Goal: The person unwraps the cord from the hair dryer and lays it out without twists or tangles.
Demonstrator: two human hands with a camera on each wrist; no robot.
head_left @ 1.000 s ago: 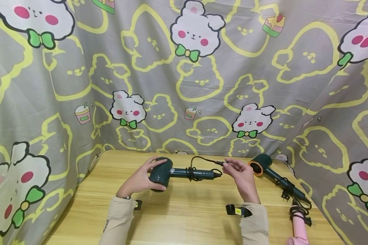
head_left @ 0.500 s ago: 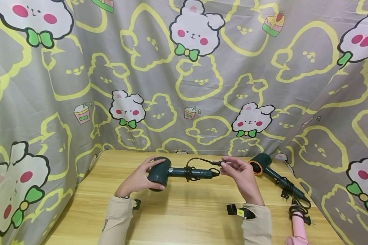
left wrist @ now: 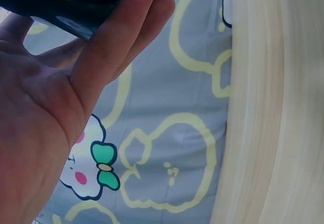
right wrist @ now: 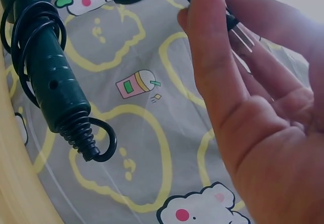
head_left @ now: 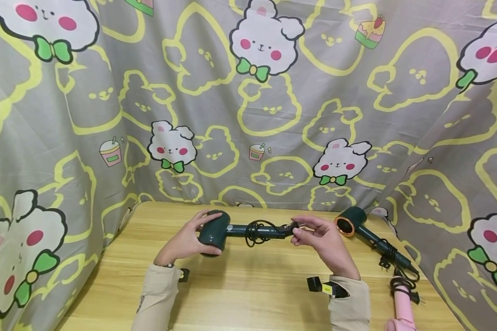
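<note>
head cam: l hand (head_left: 185,241) grips dk green dryer (head_left: 215,233) by its head, held up over table (head_left: 232,294); r hand (head_left: 322,235) pinches its plug (right wrist: 232,21) nr handle end, hands apart; 2nd green dryer (head_left: 372,238) & pink dryer (head_left: 403,305) at r side

We see a dark-green T-shaped hair dryer (head_left: 214,233), an orange-rimmed green dryer (head_left: 369,236) and a pink dryer (head_left: 403,303) by the right edge of the yellowish wooden table (head_left: 248,285), and grey rabbit-printed fabric (head_left: 213,110).

Held hair dryer (head_left: 214,233), glossy plastic — plug prongs (right wrist: 245,36), shiny metal — smooth wood-grain table (head_left: 240,294), creased cloth curtain (head_left: 149,50).
</note>
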